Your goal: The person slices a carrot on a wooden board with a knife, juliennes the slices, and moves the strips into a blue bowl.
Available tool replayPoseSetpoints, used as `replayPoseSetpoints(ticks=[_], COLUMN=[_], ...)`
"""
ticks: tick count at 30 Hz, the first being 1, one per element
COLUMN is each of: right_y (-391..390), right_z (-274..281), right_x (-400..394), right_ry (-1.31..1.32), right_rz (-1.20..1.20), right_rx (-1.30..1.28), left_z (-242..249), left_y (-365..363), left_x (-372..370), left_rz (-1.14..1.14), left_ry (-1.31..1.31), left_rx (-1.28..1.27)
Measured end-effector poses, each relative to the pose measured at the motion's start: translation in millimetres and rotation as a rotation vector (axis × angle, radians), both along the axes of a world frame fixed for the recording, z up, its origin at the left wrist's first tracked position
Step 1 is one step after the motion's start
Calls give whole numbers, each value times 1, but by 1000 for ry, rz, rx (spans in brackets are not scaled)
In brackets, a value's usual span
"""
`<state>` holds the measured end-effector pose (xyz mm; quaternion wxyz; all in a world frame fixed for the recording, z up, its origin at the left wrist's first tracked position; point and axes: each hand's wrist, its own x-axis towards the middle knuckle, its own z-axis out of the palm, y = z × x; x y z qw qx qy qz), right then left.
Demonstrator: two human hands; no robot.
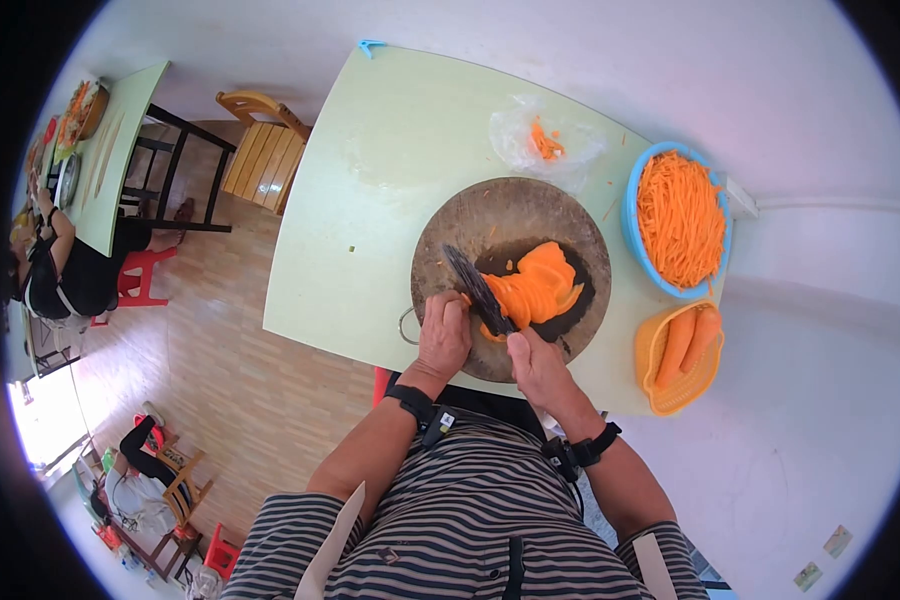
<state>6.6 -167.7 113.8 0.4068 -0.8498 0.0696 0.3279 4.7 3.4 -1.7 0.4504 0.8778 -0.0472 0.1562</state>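
Note:
My right hand (543, 372) is wrapped round the handle of a dark-bladed kitchen knife (478, 288). The blade stands on edge over a round wooden chopping board (450, 225). Just left of the blade, my left hand (444, 332) has its fingers curled down on the end of a carrot, of which only a sliver of orange shows. Thin carrot slices (540, 285) fan out in an overlapping row to the right of the knife, on a dark wet patch of the board. A metal ring handle (407, 325) sticks out at the board's left side.
A blue basin (630, 215) of shredded carrot (680, 220) stands at the table's right, with a yellow basket (690, 395) holding whole carrots (678, 345) nearer me. Carrot scraps (547, 142) lie on a plastic bag (510, 135) behind the board. Other people sit at left, one at another table (120, 130).

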Motion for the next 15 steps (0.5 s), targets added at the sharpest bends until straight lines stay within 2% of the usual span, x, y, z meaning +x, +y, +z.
replayPoseSetpoints(ticks=[12, 15], right_y=[-2, -5], right_z=[-6, -14], right_x=[-3, -6], right_ry=[30, -109], right_rz=[-7, 17], right_rx=[8, 33], left_z=[0, 0], left_y=[1, 2], left_x=[-1, -1], left_rz=[-4, -12], left_ry=[26, 31], left_rx=[-4, -8])
